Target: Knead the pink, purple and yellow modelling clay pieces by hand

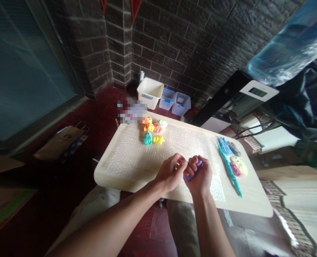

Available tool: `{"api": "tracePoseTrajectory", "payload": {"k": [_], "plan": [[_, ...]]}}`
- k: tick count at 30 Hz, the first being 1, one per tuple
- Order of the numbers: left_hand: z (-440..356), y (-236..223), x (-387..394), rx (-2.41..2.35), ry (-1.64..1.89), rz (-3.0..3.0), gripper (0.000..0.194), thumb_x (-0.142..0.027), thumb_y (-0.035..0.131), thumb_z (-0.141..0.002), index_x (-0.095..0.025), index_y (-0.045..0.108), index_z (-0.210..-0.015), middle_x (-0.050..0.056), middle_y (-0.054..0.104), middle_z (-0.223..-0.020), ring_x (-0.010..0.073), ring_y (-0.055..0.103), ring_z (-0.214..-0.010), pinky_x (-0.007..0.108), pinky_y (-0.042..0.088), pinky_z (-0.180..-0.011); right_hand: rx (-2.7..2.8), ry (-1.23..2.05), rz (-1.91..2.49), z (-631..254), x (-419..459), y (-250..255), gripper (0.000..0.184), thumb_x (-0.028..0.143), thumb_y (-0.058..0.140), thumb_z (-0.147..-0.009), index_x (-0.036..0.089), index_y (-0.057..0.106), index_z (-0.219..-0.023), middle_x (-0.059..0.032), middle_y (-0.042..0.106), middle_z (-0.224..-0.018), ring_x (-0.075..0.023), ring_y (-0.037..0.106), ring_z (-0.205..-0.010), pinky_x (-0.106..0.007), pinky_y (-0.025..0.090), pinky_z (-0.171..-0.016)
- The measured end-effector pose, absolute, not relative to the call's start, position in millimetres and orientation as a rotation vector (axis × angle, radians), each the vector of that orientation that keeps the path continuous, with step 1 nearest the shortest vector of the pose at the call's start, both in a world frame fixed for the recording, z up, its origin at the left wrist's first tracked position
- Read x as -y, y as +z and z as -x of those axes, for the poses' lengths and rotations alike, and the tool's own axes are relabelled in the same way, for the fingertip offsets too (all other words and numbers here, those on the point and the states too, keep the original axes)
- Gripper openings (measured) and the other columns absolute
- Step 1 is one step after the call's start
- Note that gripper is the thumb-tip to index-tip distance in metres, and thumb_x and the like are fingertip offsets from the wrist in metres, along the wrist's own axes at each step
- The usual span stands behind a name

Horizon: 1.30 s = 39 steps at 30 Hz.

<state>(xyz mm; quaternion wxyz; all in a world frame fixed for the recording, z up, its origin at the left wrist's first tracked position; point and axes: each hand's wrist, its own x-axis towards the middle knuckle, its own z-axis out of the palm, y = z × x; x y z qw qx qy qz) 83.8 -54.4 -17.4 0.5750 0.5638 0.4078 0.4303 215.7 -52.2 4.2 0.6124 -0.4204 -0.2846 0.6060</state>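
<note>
Purple lump (pixel 192 174) above bubble wrap (pixel 137 153)
My right hand (pixel 202 175) closed round it; left hand (pixel 171 172) curled, grip I can't tell

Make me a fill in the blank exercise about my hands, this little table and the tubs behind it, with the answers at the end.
The lump in the right hand is ____ in colour. The long teal strip lies to the ____ of the bubble wrap on the table. The grey lump sits right beside a ____ one. Next to the white tub stand ____ smaller see-through tubs.

Missing words: purple; right; blue; two.
</note>
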Motion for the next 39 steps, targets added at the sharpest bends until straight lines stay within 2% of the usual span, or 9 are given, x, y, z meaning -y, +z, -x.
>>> {"api": "tracePoseTrajectory", "payload": {"k": [5,10,14,17,21,24,29,34,39], "plan": [[-85.9,-16.5,59.5,-0.888,0.911,-1.35,0.033,-0.043,0.047,-0.103,-0.02,0.07,-0.096,0.005,0.08,-0.099,0.0183,0.07,-0.081,0.028,0.052,-0.071,0.748,1.312,0.982,-217.4,52.7,5.9,0.036,0.053,0.056,-0.089,0.025,0.05,-0.067,0.0074,0.039,-0.053,-0.0114,0.037,-0.042,-0.025,0.039,-0.045],[-85.6,-20.9,59.3,-0.939,0.8,-1.396,0.029,-0.043,0.054,-0.098,-0.02,0.072,-0.102,0.005,0.079,-0.092,0.021,0.071,-0.08,0.029,0.05,-0.068,0.663,1.267,1.02,-219.1,52.0,5.1,0.03,0.043,0.064,-0.08,0.024,0.048,-0.064,0.009,0.035,-0.051,-0.0093,0.027,-0.04,-0.023,0.028,-0.04],[-84.7,-18.1,59.5,-0.966,0.757,-1.462,0.031,-0.043,0.058,-0.094,-0.019,0.075,-0.102,0.006,0.078,-0.087,0.0242,0.072,-0.083,0.032,0.05,-0.072,0.725,1.203,1.018,-221.5,51.6,3.5,0.037,0.053,0.058,-0.088,0.025,0.048,-0.065,0.0075,0.037,-0.052,-0.0107,0.034,-0.042,-0.025,0.034,-0.044],[-83.4,-14.6,59.8,-0.958,0.712,-1.533,0.029,-0.043,0.06,-0.092,-0.018,0.075,-0.096,0.006,0.077,-0.086,0.0248,0.071,-0.081,0.032,0.048,-0.071,0.738,1.171,1.044,-221.4,51.2,2.5,0.034,0.048,0.062,-0.085,0.025,0.046,-0.065,0.0087,0.035,-0.05,-0.0103,0.031,-0.039,-0.026,0.032,-0.041],[-84.1,-13.8,60.5,-0.966,0.697,-1.585,0.021,-0.038,0.064,-0.087,-0.018,0.072,-0.089,0.007,0.076,-0.082,0.0235,0.069,-0.074,0.032,0.044,-0.066,0.746,1.133,1.042,-218.1,51.5,1.3,0.037,0.053,0.06,-0.088,0.025,0.049,-0.068,0.0075,0.039,-0.054,-0.0118,0.04,-0.043,-0.027,0.038,-0.045],[-87.8,-14.3,60.5,-0.958,0.746,-1.607,0.013,-0.031,0.064,-0.083,-0.019,0.069,-0.083,0.007,0.075,-0.079,0.0228,0.068,-0.072,0.032,0.043,-0.065,0.749,1.127,1.044,-216.9,52.4,0.7,0.034,0.048,0.061,-0.089,0.025,0.049,-0.068,0.0086,0.038,-0.052,-0.0116,0.039,-0.041,-0.028,0.04,-0.047],[-96.8,-13.3,58.1,-0.994,0.802,-1.621,0.01,-0.028,0.063,-0.083,-0.019,0.069,-0.082,0.008,0.075,-0.078,0.0231,0.069,-0.07,0.032,0.044,-0.063,0.698,1.064,1.093,-216.6,52.3,-0.1,0.04,0.057,0.064,-0.09,0.024,0.053,-0.072,0.0038,0.052,-0.058,-0.0175,0.06,-0.058,-0.03,0.049,-0.054],[-104.3,-13.9,56.8,-0.97,0.923,-1.604,0.016,-0.021,0.064,-0.081,-0.018,0.069,-0.096,0.008,0.077,-0.088,0.0224,0.07,-0.075,0.032,0.051,-0.067,0.768,1.005,1.107,-215.1,53.5,-1.3,0.031,0.047,0.066,-0.093,0.023,0.058,-0.075,0.002,0.059,-0.062,-0.0199,0.068,-0.068,-0.032,0.055,-0.065],[-102.1,-10.3,56.3,-0.945,1.03,-1.552,0.027,-0.015,0.061,-0.08,-0.02,0.066,-0.106,0.006,0.076,-0.095,0.0215,0.069,-0.079,0.032,0.053,-0.072,1.096,0.88,1.285,-215.4,59.4,1.5,0.038,0.048,0.055,-0.102,0.019,0.074,-0.088,-0.0084,0.078,-0.089,-0.0236,0.073,-0.082,-0.036,0.057,-0.076]]}}
